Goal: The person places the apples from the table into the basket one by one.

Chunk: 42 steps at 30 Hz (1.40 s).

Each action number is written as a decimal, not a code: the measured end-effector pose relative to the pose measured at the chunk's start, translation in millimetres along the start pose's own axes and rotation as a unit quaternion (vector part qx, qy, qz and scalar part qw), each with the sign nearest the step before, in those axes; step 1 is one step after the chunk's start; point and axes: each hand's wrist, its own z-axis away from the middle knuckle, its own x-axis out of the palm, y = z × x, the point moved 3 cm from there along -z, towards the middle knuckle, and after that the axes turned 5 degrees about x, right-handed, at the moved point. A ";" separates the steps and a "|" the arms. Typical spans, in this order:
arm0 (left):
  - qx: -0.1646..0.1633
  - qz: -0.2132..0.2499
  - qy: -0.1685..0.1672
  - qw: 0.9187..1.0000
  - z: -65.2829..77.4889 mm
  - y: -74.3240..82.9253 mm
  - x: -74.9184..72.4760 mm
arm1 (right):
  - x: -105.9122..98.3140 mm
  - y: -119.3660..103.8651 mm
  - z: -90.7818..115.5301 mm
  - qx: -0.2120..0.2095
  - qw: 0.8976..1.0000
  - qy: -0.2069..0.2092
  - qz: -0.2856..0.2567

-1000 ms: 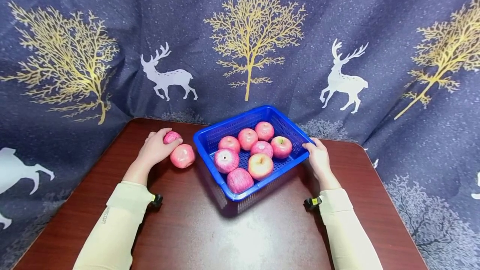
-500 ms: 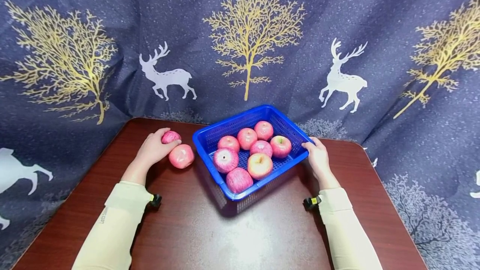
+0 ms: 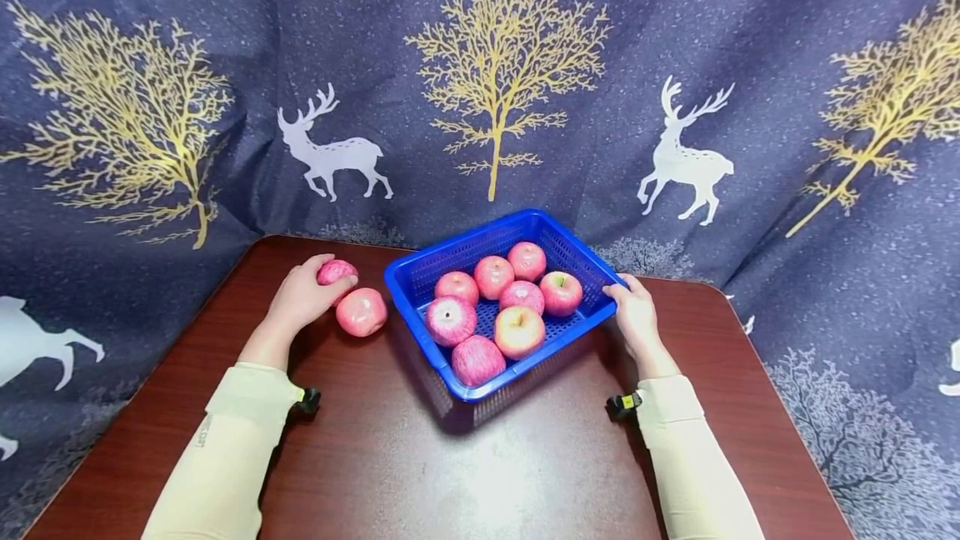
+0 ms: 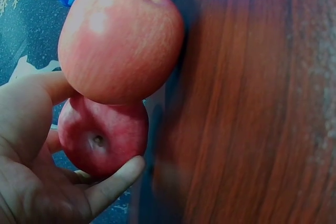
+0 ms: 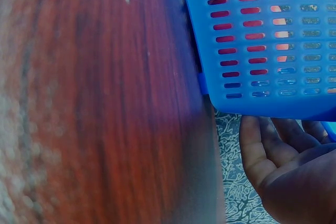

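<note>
At the far left of the table, my left hand (image 3: 302, 297) grips a red apple (image 3: 337, 272). In the left wrist view, the thumb and fingers curl round this dark red apple (image 4: 100, 139), its dimpled end showing. Close by lies a second, paler apple (image 3: 362, 312), which overlaps the gripped one in the left wrist view. My right hand (image 3: 636, 317) holds the right-hand rim of a blue plastic basket (image 3: 553, 348). Several apples sit inside the basket. In the right wrist view, the fingers reach behind the slotted basket wall (image 5: 262, 106), so their tips are hidden.
A dark brown wooden table (image 3: 420, 473) carries everything, with the basket set askew near its back edge. Behind hangs a dark blue cloth (image 3: 570, 148) printed with trees and deer. Black straps with small devices sit at both wrists.
My left hand has shifted slightly left with the gripped apple, a little away from the paler one. The right hand and basket stay nearly where they were.
</note>
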 end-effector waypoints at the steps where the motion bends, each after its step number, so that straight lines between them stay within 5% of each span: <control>1: -0.001 0.001 0.002 1.000 0.0 0.1 -0.3 | -0.1 0.1 0.0 0.000 1.000 0.001 0.002; 22: -0.008 0.002 0.048 0.999 -3.6 19.3 -23.4 | 2.2 -1.6 1.9 -0.001 1.000 -0.005 -0.012; 42: 0.062 -0.025 0.071 0.995 -24.3 70.7 -43.3 | 1.6 2.1 -0.2 -0.001 1.000 -0.001 -0.019</control>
